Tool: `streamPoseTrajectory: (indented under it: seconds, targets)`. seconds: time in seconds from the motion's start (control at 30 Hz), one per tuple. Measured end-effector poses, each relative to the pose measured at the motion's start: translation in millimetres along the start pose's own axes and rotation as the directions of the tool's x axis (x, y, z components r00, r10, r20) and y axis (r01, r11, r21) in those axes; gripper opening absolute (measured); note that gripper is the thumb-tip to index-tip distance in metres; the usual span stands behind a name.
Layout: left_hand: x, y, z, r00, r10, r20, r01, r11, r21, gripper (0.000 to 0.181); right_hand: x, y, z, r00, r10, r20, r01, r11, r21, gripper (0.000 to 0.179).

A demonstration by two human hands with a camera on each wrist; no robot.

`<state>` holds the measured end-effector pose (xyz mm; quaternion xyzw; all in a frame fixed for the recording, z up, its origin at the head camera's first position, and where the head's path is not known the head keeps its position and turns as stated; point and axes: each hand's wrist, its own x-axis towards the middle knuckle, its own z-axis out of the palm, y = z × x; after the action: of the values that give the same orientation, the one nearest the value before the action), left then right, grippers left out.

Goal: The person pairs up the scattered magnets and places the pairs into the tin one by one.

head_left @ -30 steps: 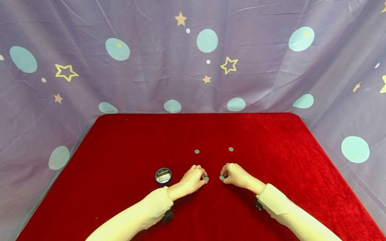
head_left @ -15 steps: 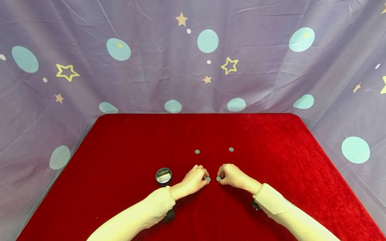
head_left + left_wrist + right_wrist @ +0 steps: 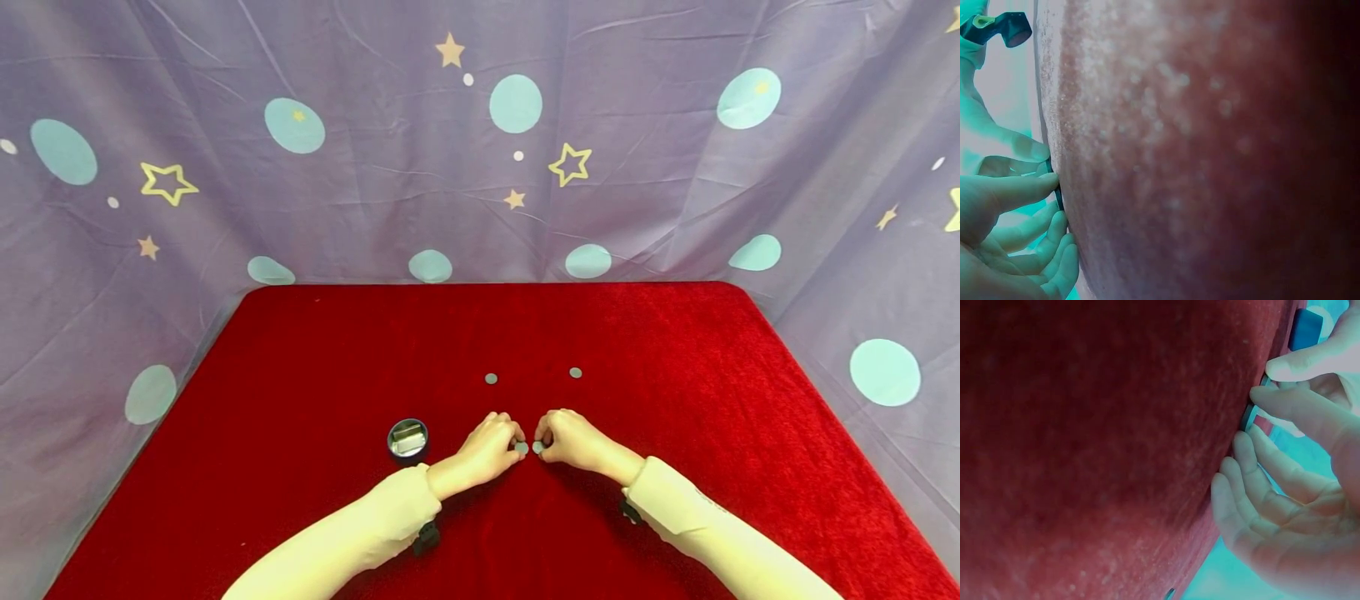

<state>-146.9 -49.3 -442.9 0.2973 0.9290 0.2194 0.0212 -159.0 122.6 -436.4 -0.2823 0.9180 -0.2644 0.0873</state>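
My left hand (image 3: pixel 489 447) pinches a small flat grey disc (image 3: pixel 522 448) between thumb and fingers, low over the red cloth. Facing it, my right hand (image 3: pixel 573 439) pinches a matching grey disc (image 3: pixel 537 447). Only a narrow strip of red shows between the two discs in the head view. Seen from the right wrist, the disc (image 3: pixel 1249 417) in my right hand stands edge-on at the cloth. The left wrist view shows the dark edge of the left hand's disc (image 3: pixel 1059 199) under the thumb and fingertips.
Two more grey discs, one left (image 3: pixel 491 378) and one right (image 3: pixel 576 372), lie on the cloth beyond the hands. A round dark-rimmed container (image 3: pixel 407 439) with shiny silvery contents stands left of my left hand. Patterned purple curtain (image 3: pixel 480 208) surrounds the red-covered table (image 3: pixel 360 333).
Both hands have slid inward, the left one rightward and the right one leftward, each with its disc. The gap between those discs has narrowed. The two far discs and the container stay put.
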Motion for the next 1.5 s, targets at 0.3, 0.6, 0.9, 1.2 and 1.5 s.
streamPoseTrajectory:
  seconds: [0.3,0.6,0.9,1.2,1.5]
  targets:
    - [2.1,0.9,3.0,1.000,-0.017,0.022,0.017,1.000,0.001,0.013,-0.1,-1,2,0.999,-0.053,-0.014,0.052,0.999,-0.015,0.011]
    - [1.5,0.6,-1.7,1.000,-0.005,0.030,0.006,1.000,-0.015,0.016,-0.1,-1,0,0.999,-0.046,-0.009,0.046,0.998,-0.031,0.014]
    - [-7.8,-5.5,-15.1,0.995,0.052,0.086,-0.039,0.989,-0.140,0.024,-4.6,0,-1,0.999,-0.036,-0.007,0.036,0.999,0.007,0.020]
    - [-28.7,-18.8,-33.9,0.997,0.062,0.043,-0.050,0.970,-0.239,0.026,-5.4,0,1,0.997,-0.073,-0.010,0.074,0.993,0.094,0.023]
    - [-55.0,-29.6,-55.5,0.995,0.008,-0.095,-0.035,0.957,-0.287,0.026,-3.3,-1,6,0.995,-0.097,-0.036,0.100,0.992,0.083,0.024]
